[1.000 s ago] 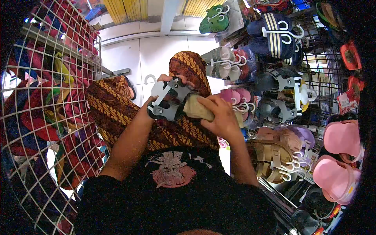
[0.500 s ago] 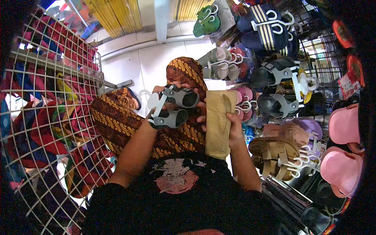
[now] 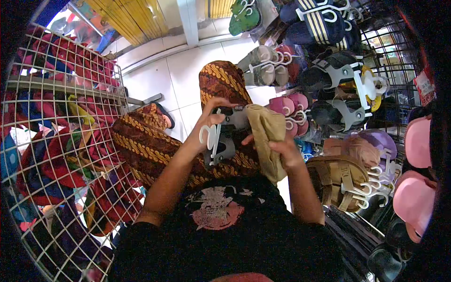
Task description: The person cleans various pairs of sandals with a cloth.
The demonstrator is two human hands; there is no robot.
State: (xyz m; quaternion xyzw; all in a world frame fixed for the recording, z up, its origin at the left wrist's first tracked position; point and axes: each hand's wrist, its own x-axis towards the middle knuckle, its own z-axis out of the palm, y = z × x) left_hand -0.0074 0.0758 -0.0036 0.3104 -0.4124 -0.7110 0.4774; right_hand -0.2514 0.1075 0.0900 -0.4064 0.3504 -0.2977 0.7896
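Note:
A pair of grey and black sandals (image 3: 227, 149) on a white hanger (image 3: 214, 139) is held over my lap. My left hand (image 3: 210, 117) closes on the upper sandal near the hanger, its fingers along the far edge. In my right hand (image 3: 285, 151) is a folded tan cloth (image 3: 266, 123), slightly bent and creased. The cloth lies against the right ends of the sandals and hides part of them. Below both is the brown patterned cloth (image 3: 159, 149) over my legs.
At the left stands a white wire grid (image 3: 70, 141) with colourful items behind it. Sandals on hangers crowd the right, including navy striped slides (image 3: 314, 26), brown sandals (image 3: 345, 181) and pink ones (image 3: 416, 202). White floor tiles (image 3: 181, 70) show ahead.
The tan cloth has come against the sandals and is more bent, its upper end tilted left. My left hand has shifted to the upper sandal's far side, and the sandals have turned slightly.

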